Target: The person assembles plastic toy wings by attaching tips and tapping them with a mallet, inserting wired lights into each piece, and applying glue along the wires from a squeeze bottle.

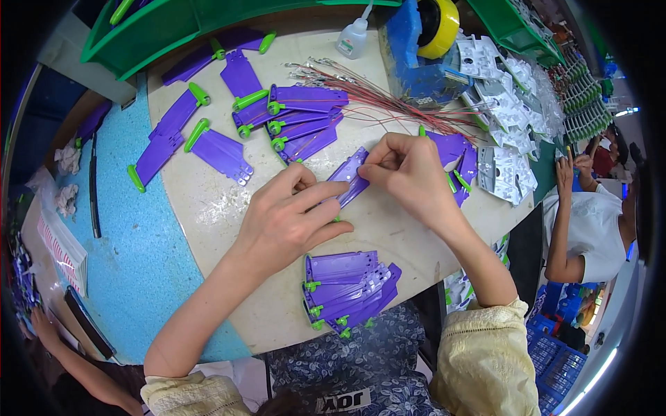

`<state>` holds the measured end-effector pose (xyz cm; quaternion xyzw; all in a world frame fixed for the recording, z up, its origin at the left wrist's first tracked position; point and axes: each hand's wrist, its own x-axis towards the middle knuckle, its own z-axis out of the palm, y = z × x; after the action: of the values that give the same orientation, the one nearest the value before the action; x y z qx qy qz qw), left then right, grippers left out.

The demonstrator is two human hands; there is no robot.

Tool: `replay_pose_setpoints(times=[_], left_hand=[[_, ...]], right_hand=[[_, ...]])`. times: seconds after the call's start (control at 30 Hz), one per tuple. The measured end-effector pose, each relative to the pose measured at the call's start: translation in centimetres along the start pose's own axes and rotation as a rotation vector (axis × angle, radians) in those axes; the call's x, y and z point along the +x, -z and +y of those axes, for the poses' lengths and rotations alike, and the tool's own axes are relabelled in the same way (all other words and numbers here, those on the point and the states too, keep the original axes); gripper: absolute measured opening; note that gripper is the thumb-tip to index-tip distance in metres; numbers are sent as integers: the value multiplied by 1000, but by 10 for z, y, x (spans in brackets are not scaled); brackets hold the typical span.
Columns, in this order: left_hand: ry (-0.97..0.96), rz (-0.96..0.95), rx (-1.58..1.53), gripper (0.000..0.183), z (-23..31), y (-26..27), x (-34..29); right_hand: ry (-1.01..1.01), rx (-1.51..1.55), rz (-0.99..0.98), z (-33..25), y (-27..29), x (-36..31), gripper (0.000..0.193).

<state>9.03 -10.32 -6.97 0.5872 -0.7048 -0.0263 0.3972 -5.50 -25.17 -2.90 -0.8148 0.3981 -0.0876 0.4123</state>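
Over the middle of the table, my left hand (288,215) is closed round the near end of a flat purple plastic piece (352,173). My right hand (409,170) pinches at the far end of that same piece; anything small between its fingertips is hidden. Close to my body lies a fanned stack of purple pieces with green ends (350,288). Beyond my hands, more purple pieces (305,114) lie in a loose pile, some with thin red wires on them. Another purple cluster (454,159) sits just right of my right hand.
A bundle of red wires (388,100) stretches across the back. Behind it stand a white squeeze bottle (352,38) and a blue tape dispenser (409,62) with yellow tape. White plastic parts (510,173) are heaped at the right. Green bins (159,41) line the far edge. Other people work at both sides.
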Motion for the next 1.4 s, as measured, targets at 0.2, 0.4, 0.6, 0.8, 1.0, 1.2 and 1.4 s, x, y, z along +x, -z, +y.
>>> replay_pose_setpoints(times=[0.2, 0.4, 0.6, 0.8, 1.0, 1.2, 1.4], left_hand=[[21, -85, 61, 29, 5, 2, 6], [4, -57, -46, 32, 0, 0, 9], [39, -67, -34, 33, 3, 6, 8], [83, -65, -64, 37, 1, 2, 7], [140, -26, -117, 76, 2, -1, 7], [133, 70, 27, 42, 14, -4, -13], [232, -27, 4, 49, 21, -2, -2]], right_hand=[[517, -74, 480, 3, 51, 11, 24], [-96, 273, 296, 12, 106, 61, 27], [-200, 642, 237, 2, 76, 26, 18], [-166, 485, 106, 11, 73, 14, 18], [257, 485, -230, 8, -5, -48, 26], [380, 88, -134, 5, -13, -39, 21], [330, 6, 249, -5, -3, -18, 8]])
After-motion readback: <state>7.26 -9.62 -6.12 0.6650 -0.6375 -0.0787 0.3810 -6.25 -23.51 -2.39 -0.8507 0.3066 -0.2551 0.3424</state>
